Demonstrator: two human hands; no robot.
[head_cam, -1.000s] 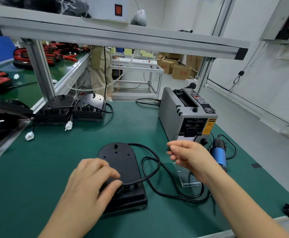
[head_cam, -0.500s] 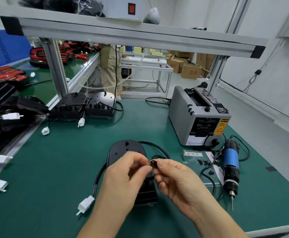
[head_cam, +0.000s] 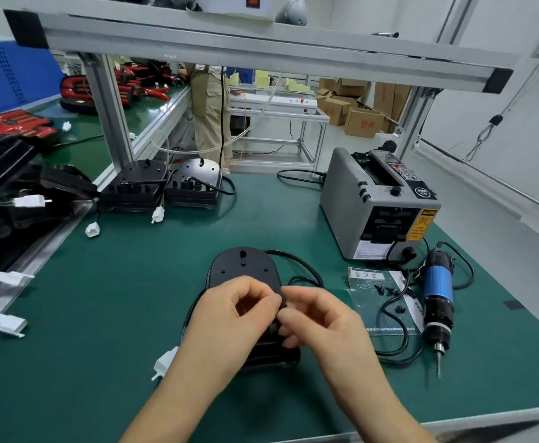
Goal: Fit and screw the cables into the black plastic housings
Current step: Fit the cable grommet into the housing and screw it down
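L hand (head_cam: 229, 318), R hand (head_cam: 322, 321) meet over housing (head_cam: 242, 266), grip unclear; bag (head_cam: 365, 303) w/ screws (head_cam: 388, 290).

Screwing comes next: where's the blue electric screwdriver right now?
Head view: the blue electric screwdriver lies at the right of the green mat, beside the clear plastic bag with black screws, just in front of the grey tape dispenser.

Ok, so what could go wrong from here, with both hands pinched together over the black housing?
1. Whatever the left hand and right hand pinch is hidden; a small part could drop beside the black housing and get lost.
2. The left forearm lies close to the white connector and may snag it.
3. A black cable loops across the small black parts on the plastic bag; tugging it could scatter them.
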